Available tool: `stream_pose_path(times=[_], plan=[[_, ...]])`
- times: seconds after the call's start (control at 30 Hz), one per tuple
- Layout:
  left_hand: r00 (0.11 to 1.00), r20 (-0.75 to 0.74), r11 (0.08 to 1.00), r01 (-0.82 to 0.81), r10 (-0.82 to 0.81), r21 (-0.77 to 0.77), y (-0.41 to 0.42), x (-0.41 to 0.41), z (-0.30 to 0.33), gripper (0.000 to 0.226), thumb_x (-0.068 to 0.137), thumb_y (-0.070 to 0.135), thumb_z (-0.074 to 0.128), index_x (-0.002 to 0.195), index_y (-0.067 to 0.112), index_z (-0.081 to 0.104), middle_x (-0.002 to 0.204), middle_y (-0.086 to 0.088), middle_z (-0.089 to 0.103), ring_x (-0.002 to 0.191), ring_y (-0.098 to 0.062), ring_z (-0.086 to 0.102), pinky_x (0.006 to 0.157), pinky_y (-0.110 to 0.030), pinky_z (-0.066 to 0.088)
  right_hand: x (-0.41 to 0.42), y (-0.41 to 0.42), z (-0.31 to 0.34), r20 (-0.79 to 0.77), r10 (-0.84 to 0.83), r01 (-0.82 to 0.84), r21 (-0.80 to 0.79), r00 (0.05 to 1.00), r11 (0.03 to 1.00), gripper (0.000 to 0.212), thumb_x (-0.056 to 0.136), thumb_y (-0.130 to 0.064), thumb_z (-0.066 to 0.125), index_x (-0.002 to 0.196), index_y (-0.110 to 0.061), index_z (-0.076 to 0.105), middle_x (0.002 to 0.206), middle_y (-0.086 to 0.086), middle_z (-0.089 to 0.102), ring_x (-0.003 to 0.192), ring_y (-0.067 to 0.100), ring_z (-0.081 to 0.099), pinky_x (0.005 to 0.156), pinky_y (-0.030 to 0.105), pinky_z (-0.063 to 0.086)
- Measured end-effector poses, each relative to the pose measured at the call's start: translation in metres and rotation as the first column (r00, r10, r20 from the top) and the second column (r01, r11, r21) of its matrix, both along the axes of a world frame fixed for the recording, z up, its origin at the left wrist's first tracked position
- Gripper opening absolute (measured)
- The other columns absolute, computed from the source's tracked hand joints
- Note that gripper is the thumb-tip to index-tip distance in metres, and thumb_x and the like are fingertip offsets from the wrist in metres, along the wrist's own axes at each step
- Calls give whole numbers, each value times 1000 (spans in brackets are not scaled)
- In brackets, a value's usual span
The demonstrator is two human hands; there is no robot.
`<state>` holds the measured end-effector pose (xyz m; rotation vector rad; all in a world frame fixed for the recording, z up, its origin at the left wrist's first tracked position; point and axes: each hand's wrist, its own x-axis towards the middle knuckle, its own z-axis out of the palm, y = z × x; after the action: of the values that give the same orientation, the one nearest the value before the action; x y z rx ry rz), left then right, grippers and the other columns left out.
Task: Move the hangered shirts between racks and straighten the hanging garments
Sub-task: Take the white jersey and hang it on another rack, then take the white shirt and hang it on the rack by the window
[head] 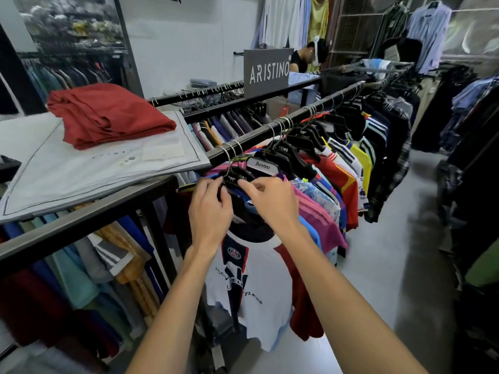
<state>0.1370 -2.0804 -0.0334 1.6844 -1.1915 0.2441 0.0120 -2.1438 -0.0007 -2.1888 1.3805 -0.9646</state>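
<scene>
Your two bare forearms reach up from the bottom of the view, and both hands meet at the neck of one black plastic hanger (235,178) at the near end of the rail (283,125). Your left hand (209,209) is closed on the hanger's left shoulder, fingers curled over the collar; your right hand (272,202) pinches the hanger's top just right of the hook, thumb and forefinger shut on it. That grip on both sides suggests you are at the seating-and-squaring step: the white jersey (251,287) with navy stripe, round crest and dark red sleeves hangs from this hanger, first in the row, and its wire hook looks to be at the rail, though I cannot tell whether it is fully over it. Next, you likely need to check that the hook sits firmly, then level the hanger and draw the collar even so the slick, thin fabric falls flat. Just behind it hang more hangers, one with a white printed label (262,166), carrying smooth sports shirts in pink, blue, red and yellow, pressed closely together. To your left, a tilted surface (81,168) carries a soft, folded red cloth (108,116) with rumpled edges.
</scene>
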Motion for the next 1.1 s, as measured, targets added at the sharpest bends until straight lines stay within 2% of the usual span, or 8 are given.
stream_pose_path(times=[0.1,0.2,0.3,0.4,0.57,0.7,0.93,1.1], plan=[[985,170,994,11,8,-109,7,-24,19,26,96,18,55,120,15,63,109,3,62,103,-11,57,83,-19,45,-31,-6,19,77,-75,83,-98,994,992,37,95,-55,56,87,-27,77,74,-5,73,79,21,70,64,35,54],[962,267,981,105,-60,-160,-5,-56,44,22,94,23,55,111,15,66,105,3,63,101,-14,59,75,-20,45,-68,-13,32,-27,-120,116,-125,992,985,30,97,-51,55,106,-32,77,96,-10,76,95,15,67,70,31,48],[880,405,963,270,-247,1,-31,-97,59,41,94,36,54,127,14,60,125,-1,61,120,-20,54,100,-33,46,-114,-20,27,-109,-86,73,-125,990,989,59,88,-59,36,130,-32,67,128,-4,69,120,22,61,96,43,52],[763,500,911,315,-410,267,-55,-145,62,64,94,58,39,148,24,43,151,3,45,145,-22,31,122,-48,17,-177,-23,18,-284,-189,161,-121,940,980,75,82,-61,29,149,-30,48,153,7,48,141,34,43,115,51,35],[639,509,811,377,-577,447,-74,-235,71,81,84,77,14,155,38,26,161,7,30,151,-21,17,123,-49,6,-303,12,27,-400,-396,397,-86,827,914,72,94,-69,46,158,-40,28,168,1,22,152,33,21,122,56,18],[542,513,746,496,-666,444,-68,-316,92,75,91,75,27,155,36,28,161,7,29,151,-19,17,122,-45,7,-386,55,51,-394,-509,514,-102,765,852,71,95,-67,47,158,-39,26,169,1,19,153,31,17,123,57,15],[321,484,527,759,-814,382,-40,-456,108,78,89,78,23,153,35,32,159,7,33,149,-19,24,122,-47,14,-514,152,79,-356,-771,763,-201,528,615,69,94,-71,44,154,-36,37,166,0,27,153,30,21,123,56,18],[44,525,260,902,-850,346,11,-550,112,80,87,77,22,152,31,37,156,4,39,146,-20,30,121,-46,20,-557,237,87,-317,-910,899,-258,268,355,69,93,-69,47,151,-31,45,160,4,38,149,29,29,120,54,26]])
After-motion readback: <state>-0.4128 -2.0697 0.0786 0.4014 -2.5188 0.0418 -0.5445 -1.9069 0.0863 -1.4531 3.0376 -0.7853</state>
